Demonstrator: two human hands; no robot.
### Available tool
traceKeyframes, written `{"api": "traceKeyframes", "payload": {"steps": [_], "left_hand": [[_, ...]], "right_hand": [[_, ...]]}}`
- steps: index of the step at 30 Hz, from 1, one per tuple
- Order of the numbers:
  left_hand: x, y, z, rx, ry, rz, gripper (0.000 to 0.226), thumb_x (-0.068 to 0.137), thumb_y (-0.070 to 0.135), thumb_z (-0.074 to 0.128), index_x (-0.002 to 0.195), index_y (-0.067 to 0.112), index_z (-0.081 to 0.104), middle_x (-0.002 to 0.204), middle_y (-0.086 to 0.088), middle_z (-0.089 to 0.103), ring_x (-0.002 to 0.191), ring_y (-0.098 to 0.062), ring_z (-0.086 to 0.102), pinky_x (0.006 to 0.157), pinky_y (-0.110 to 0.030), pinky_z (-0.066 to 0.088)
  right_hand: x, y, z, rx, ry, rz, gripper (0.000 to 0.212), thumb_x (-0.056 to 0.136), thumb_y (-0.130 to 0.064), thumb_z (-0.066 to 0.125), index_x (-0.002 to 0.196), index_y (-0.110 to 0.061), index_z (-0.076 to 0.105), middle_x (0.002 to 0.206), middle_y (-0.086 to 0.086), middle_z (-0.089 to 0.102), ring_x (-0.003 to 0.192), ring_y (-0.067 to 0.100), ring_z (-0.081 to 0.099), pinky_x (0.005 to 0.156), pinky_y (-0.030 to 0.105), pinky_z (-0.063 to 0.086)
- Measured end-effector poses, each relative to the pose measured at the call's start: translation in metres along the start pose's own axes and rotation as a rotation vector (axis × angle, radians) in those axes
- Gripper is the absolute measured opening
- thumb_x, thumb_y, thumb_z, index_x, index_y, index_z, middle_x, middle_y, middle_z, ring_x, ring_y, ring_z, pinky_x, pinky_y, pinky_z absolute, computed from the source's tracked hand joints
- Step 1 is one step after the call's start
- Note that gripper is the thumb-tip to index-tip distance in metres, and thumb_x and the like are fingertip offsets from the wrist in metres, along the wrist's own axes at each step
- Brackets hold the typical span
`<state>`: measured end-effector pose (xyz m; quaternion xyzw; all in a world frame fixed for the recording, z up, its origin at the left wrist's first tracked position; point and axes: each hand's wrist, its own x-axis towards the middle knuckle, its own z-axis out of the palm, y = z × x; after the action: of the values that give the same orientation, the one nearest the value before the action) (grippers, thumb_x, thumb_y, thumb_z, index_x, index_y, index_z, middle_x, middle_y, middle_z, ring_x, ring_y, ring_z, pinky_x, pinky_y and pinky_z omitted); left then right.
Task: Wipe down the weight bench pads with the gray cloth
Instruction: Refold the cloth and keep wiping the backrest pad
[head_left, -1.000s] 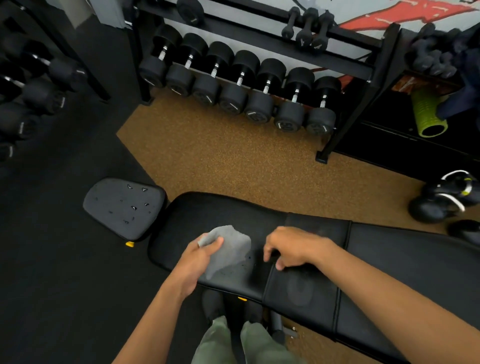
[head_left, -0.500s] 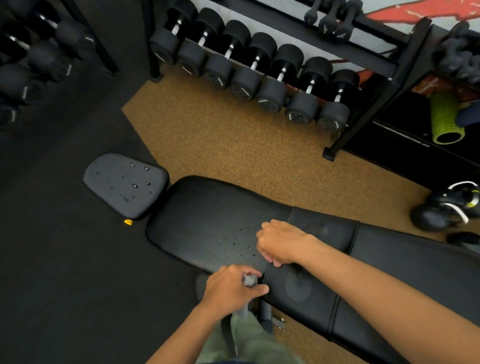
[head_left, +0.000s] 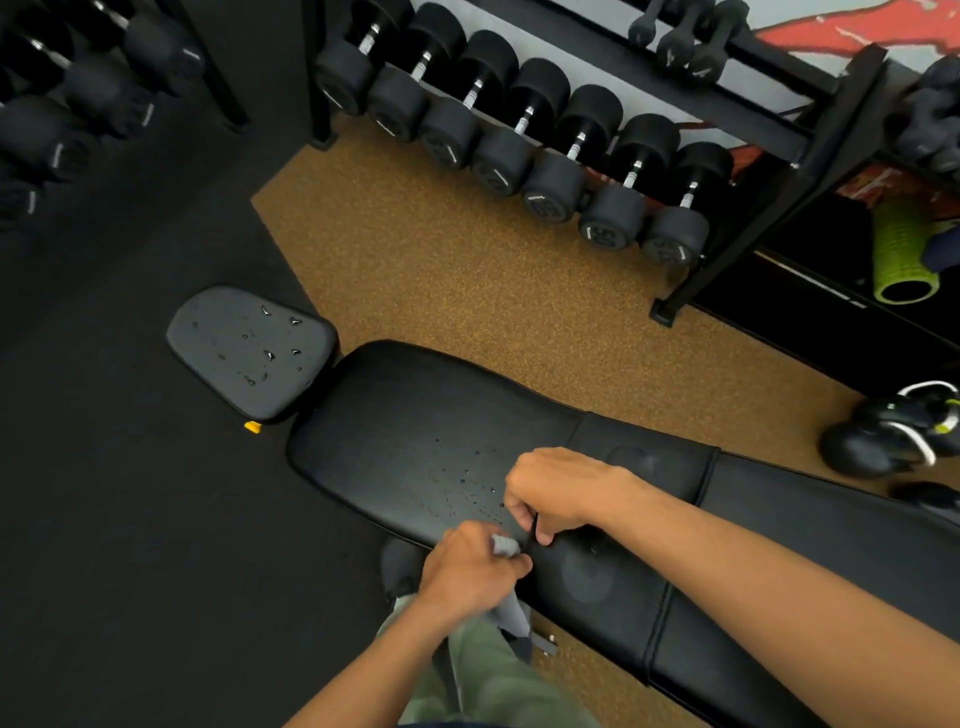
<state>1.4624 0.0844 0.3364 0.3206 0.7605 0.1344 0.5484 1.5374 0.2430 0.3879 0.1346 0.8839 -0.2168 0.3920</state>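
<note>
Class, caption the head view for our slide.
Left hand grips gray cloth; right hand rests on wet bench pad.

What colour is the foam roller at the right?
Lime green foam roller, seen in head view.

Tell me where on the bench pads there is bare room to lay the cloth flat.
Freest: the wide end of the back pad, between the small seat pad and the right hand. The seat pad is bare too, but wet with droplets. Crowded: the near edge at the seam, where the left hand grips the gray cloth beside the right hand.
</note>
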Motion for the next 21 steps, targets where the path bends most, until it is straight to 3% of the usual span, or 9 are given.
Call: {"api": "traceKeyframes", "payload": {"steps": [2,5,9,12,14,16,18,21], "left_hand": [[-0.006,-0.001,0.006,0.128,0.088,0.084,0.022,0.079,0.052,0.069,0.084,0.031,0.067,0.083,0.009,0.073,0.091,-0.019,0.07,0.077,-0.032,0.055],[-0.015,-0.003,0.014,0.137,0.145,0.176,0.022,0.086,0.055,0.066,0.095,0.035,0.067,0.09,0.012,0.074,0.094,-0.016,0.07,0.077,-0.031,0.053],[-0.017,-0.015,-0.001,-0.176,0.099,0.059,0.032,0.069,0.06,0.084,0.091,0.041,0.073,0.088,0.018,0.075,0.086,-0.001,0.071,0.076,-0.028,0.059],[-0.012,-0.028,-0.029,-0.375,0.285,-0.025,0.026,0.074,0.045,0.09,0.095,0.04,0.076,0.087,0.011,0.077,0.085,-0.009,0.073,0.077,-0.033,0.062],[-0.011,-0.029,-0.037,-0.421,0.416,0.049,0.014,0.086,0.033,0.084,0.098,0.038,0.079,0.078,0.009,0.076,0.074,-0.012,0.071,0.07,-0.031,0.06],[-0.013,-0.027,-0.029,-0.432,0.414,0.177,0.023,0.091,0.024,0.08,0.108,0.039,0.079,0.077,0.024,0.075,0.07,0.006,0.067,0.067,-0.016,0.055],[-0.013,-0.03,-0.009,-0.355,0.294,0.362,0.033,0.094,0.016,0.076,0.12,0.037,0.077,0.101,0.032,0.075,0.097,0.017,0.066,0.089,-0.016,0.056],[-0.014,-0.05,0.019,-0.069,0.103,0.634,0.054,0.091,0.003,0.054,0.135,0.031,0.07,0.143,0.024,0.06,0.14,0.01,0.044,0.119,-0.023,0.038]], "right_hand": [[-0.008,-0.001,0.001,0.045,0.032,0.008,0.022,0.073,-0.012,0.086,0.084,-0.021,0.069,0.079,-0.009,0.059,0.078,0.017,0.057,0.057,0.028,0.036],[-0.025,0.001,0.012,0.019,0.121,-0.026,0.018,0.077,-0.008,0.08,0.087,-0.019,0.07,0.088,-0.004,0.065,0.084,0.02,0.062,0.066,0.032,0.044],[-0.042,0.008,0.032,0.017,0.214,-0.055,0.019,0.078,-0.003,0.072,0.089,-0.018,0.071,0.088,-0.004,0.063,0.086,0.02,0.062,0.073,0.038,0.052],[-0.045,0.01,0.037,0.042,0.258,-0.069,0.02,0.078,-0.001,0.069,0.09,-0.018,0.072,0.087,-0.005,0.066,0.086,0.016,0.062,0.074,0.035,0.051],[-0.046,0.012,0.039,0.073,0.27,-0.069,0.022,0.078,0.0,0.066,0.09,-0.017,0.072,0.085,-0.006,0.07,0.086,0.012,0.062,0.073,0.03,0.049],[-0.049,0.013,0.042,0.073,0.292,-0.076,0.022,0.078,0.001,0.064,0.089,-0.017,0.072,0.082,-0.008,0.072,0.083,0.008,0.061,0.069,0.023,0.043],[-0.051,0.015,0.047,0.057,0.328,-0.094,0.022,0.075,0.0,0.067,0.085,-0.019,0.073,0.079,-0.009,0.07,0.08,0.008,0.061,0.065,0.024,0.044],[-0.052,0.016,0.053,0.042,0.377,-0.124,0.024,0.069,-0.002,0.076,0.078,-0.024,0.073,0.075,-0.012,0.065,0.074,0.008,0.059,0.059,0.025,0.048]]}}
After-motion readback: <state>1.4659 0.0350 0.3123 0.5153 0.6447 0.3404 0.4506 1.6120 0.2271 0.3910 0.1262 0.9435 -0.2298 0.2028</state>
